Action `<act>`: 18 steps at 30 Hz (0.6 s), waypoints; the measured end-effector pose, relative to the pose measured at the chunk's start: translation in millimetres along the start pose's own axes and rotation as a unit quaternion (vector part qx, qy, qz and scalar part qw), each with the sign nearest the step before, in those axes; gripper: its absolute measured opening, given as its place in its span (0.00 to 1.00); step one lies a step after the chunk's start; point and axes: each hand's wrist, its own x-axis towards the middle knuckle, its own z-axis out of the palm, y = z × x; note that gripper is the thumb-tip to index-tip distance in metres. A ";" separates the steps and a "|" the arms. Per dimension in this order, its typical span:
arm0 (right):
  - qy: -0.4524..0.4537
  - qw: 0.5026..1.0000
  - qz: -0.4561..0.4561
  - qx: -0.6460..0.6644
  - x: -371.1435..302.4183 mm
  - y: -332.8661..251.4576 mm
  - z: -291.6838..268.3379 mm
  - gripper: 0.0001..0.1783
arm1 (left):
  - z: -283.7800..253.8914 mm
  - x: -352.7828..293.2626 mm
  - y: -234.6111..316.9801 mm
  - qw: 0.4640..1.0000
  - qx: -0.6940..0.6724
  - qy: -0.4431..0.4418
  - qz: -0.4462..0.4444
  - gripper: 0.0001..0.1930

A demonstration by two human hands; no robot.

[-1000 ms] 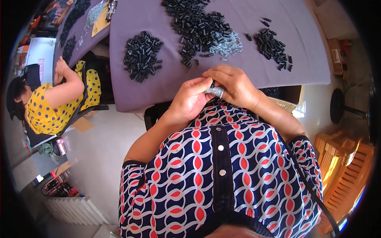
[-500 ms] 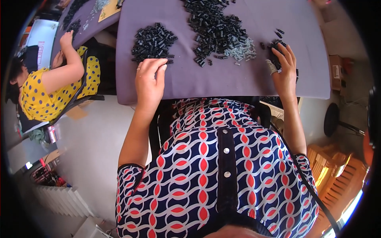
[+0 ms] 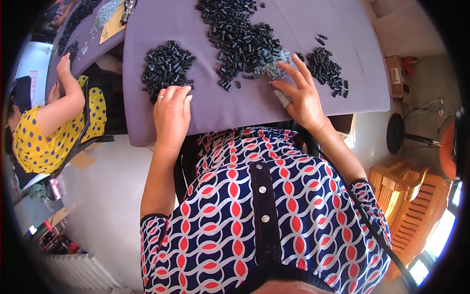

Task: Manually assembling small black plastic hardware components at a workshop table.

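My left hand, with a ring on one finger, is closed at the near edge of the left heap of small black tubular pieces. Whatever its fingers hold is hidden. Fingers spread, my right hand hovers at the near right side of a patch of small clear pieces. Its thumb wears a pale wrapping, and nothing shows between thumb and fingertips. The clear pieces lie against a large middle heap of black pieces. Another heap of black pieces lies just right of my right hand.
All the heaps lie on a table with a purple-grey cover. At the left, a person in a yellow dotted top works at another table with similar pieces. A fan and a wooden seat stand at the right.
My right hand has moved left, from the right heap of black pieces to the clear ones, uncovering that heap. My left hand stays by its heap. The whole view has shifted somewhat.
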 end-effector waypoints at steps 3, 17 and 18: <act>-0.001 1.000 -0.022 0.002 -6.6 -0.7 6.8 0.28 | -0.1 -1.0 1.6 1.000 -0.004 -0.003 -0.001 0.10; 0.000 1.000 -0.015 0.016 -12.7 1.0 7.0 0.19 | 3.5 4.0 1.9 1.000 0.029 -0.007 0.002 0.10; -0.015 1.000 -0.021 0.005 -13.2 0.5 5.2 0.17 | 3.9 3.1 1.7 1.000 0.030 -0.009 0.003 0.10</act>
